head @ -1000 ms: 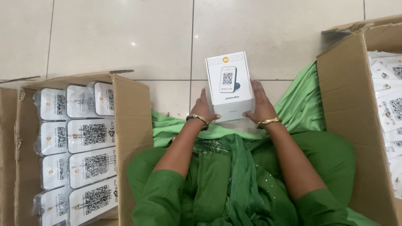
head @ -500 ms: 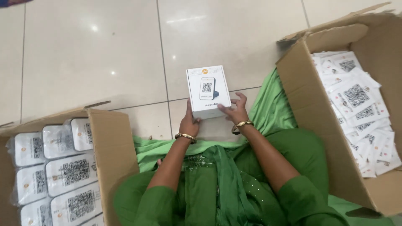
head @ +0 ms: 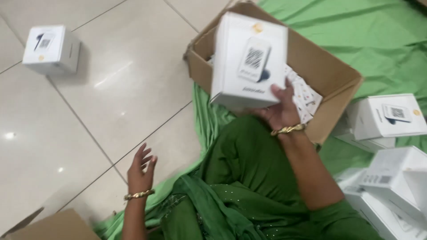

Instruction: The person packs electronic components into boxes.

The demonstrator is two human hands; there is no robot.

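At 12 o'clock, right hand point(head: 278, 111) clamps the white box point(head: 247, 60) over the carton point(head: 327, 73); support its base; left hand point(head: 141, 171) is spread, empty.

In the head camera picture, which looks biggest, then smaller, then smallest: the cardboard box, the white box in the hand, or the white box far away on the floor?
1. Open cardboard box, biggest.
2. White box held in the right hand; it looks large partly because it is near the camera.
3. White box on the tiles, smallest here; it may be the same kind, only farther away.
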